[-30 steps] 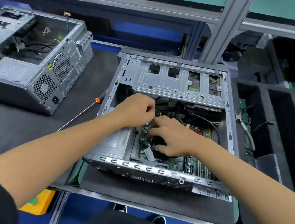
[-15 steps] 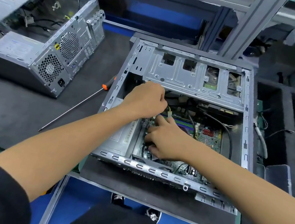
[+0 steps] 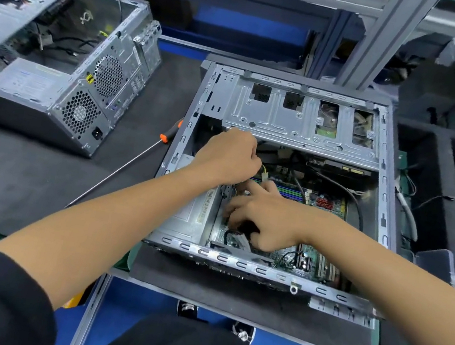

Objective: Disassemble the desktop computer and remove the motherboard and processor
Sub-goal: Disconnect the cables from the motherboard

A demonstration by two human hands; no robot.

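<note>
From the head view, the open computer case (image 3: pixel 295 117) lies on the tabletop (image 3: pixel 25 168), motherboard (image 3: pixel 326 204) still inside. The left hand (image 3: pixel 227 157) curls around a yellow-wired connector (image 3: pixel 263 175); the right hand (image 3: pixel 266 218) presses bent fingers beside it. Likely unplugging cables; next, a firm pull upward.

Black bench mat (image 3: pixel 22 186), grey metal upright (image 3: pixel 375 37), blue floor (image 3: pixel 156 305)

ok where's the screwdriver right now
In the head view the orange-handled screwdriver lies on the dark mat, left of the open computer case, between it and the second case.
</note>
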